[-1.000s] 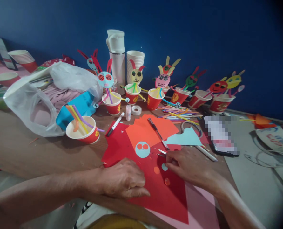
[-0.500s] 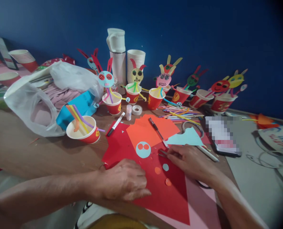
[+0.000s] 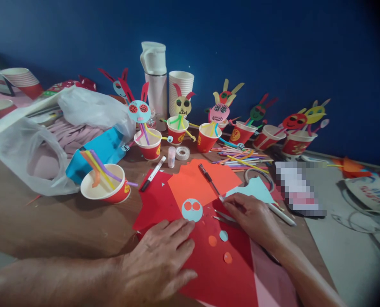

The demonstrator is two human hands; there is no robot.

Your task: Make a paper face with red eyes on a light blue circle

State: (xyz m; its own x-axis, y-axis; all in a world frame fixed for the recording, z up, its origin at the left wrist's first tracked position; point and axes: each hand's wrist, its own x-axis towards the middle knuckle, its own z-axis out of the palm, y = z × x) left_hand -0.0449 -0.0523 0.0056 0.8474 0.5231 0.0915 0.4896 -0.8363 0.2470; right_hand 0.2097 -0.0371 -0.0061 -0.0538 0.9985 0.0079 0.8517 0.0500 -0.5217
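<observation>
Two hands rest on the red sheet (image 3: 221,273) at the near edge of the worktop (image 3: 49,221). The left hand (image 3: 159,260) lies flat, fingers spread and pressing the paper down, its fingertips just short of the blue face (image 3: 192,209), a pale disc with two orange eyes. The right hand (image 3: 253,217) is curled over the scissors (image 3: 223,216); its grip is mostly hidden, so I cannot tell whether the fingers are through the handles. The blades show open, tips pointing left toward the face, long axis running roughly left to right across the sheet. The face lies between the two hands, nearer the left fingertips and just beyond the blade tips. Three small loose discs, one blue dot (image 3: 223,235) and two orange dots (image 3: 212,241), lie on the red sheet just in front of the right hand. A pen (image 3: 210,182) lies slantwise on the orange sheet (image 3: 192,181) behind.
</observation>
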